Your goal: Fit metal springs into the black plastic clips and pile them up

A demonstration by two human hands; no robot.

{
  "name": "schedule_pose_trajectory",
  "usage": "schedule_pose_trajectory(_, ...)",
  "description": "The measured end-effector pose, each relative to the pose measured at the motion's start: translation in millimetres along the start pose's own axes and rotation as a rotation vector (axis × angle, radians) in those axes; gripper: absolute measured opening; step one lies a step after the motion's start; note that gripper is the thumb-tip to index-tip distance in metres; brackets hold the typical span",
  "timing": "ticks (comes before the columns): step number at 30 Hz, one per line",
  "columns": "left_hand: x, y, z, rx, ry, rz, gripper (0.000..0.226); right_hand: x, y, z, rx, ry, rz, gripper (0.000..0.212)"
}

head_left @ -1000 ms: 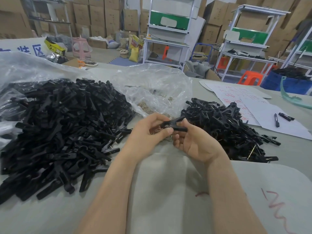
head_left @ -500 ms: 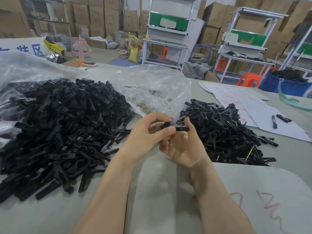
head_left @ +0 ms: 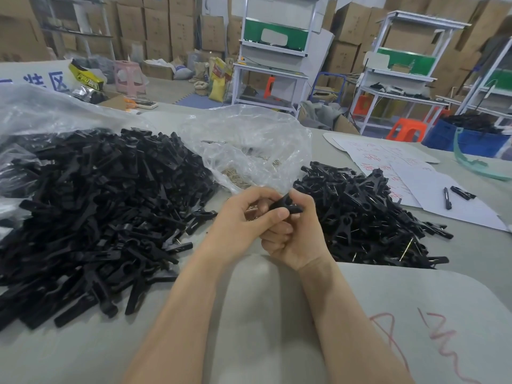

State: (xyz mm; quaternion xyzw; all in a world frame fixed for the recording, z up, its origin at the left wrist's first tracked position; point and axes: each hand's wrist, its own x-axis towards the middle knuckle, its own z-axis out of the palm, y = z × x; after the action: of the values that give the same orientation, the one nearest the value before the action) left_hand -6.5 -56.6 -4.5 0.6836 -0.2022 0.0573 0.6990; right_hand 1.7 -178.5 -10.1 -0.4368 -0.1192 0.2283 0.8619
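Both hands are meeting low over the table [head_left: 263, 322], straight in front of the person. The left hand [head_left: 241, 220] is pinching a black clip [head_left: 286, 207] between thumb and forefinger, while the right hand [head_left: 296, 236] is curling round it from the other side, fingers clamped on the plastic.

By my reading a spring is being seated in this clip, though the fingers are hiding it and I cannot tell whether it is home. The next move is probably calling for a firm squeeze to snap it in, then a short reach to drop the clip on the finished pile [head_left: 368, 217] at the right, where brass-coloured wire is showing among the black pieces.

Only the clip's upper part is showing: matte black, slim, with a rounded notch. Loose springs [head_left: 235, 176] are lying in the clear bag [head_left: 257, 145] just beyond the hands, and a far larger unfinished pile [head_left: 97, 212] is spreading across the left.
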Motion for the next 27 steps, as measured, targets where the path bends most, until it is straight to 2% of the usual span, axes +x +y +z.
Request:
schedule_pose_trajectory(5,0,-2,0,-0.005,0.012,-0.003,0.021,3,5,6,0.037,0.068,-0.039,0.044)
schedule_pose_trajectory(8,2,-5,-2,0.013,0.056,-0.020,0.012,4,5,3,-0.050,0.019,0.007,0.061)
schedule_pose_trajectory(9,2,-7,-3,0.028,0.087,-0.021,0.008,5,4,2,-0.126,0.046,0.034,0.067)
schedule_pose_trajectory(11,4,-11,-3,0.103,0.154,-0.010,0.003,6,-3,-3,-0.298,0.234,0.062,0.074)
schedule_pose_trajectory(13,5,-17,-4,0.259,0.165,0.006,0.006,3,-11,-12,-0.481,0.440,0.005,0.062)
schedule_pose_trajectory(17,6,-25,-2,0.498,0.067,0.025,0.023,0,-26,-18,-0.979,0.508,-0.110,0.020)
schedule_pose_trajectory(18,6,-26,-3,0.519,0.091,0.029,0.029,1,-30,-18,-1.089,0.597,-0.164,0.014)
schedule_pose_trajectory(19,7,-26,-4,0.508,0.143,0.024,0.034,3,-35,-20,-1.153,0.741,-0.245,0.012)
schedule_pose_trajectory(21,9,-23,-8,0.392,0.309,0.006,0.031,3,-51,-22,-1.126,1.042,-0.445,0.026)
schedule_pose_trajectory(22,10,-21,-11,0.320,0.415,0.005,0.025,2,-60,-24,-1.114,1.136,-0.497,0.036)
schedule_pose_trajectory(23,10,-19,-14,0.249,0.533,0.009,0.020,1,-67,-26,-1.170,1.209,-0.466,0.048)
schedule_pose_trajectory(25,12,-16,-23,0.093,0.760,0.015,0.016,1,-69,-25,-1.393,1.282,-0.269,0.065)
schedule_pose_trajectory(26,12,-15,-27,0.005,0.854,0.009,0.018,2,-63,-21,-1.489,1.267,-0.221,0.067)
schedule_pose_trajectory(27,12,-14,-30,-0.080,0.933,-0.003,0.021,6,-52,-15,-1.550,1.205,-0.249,0.065)
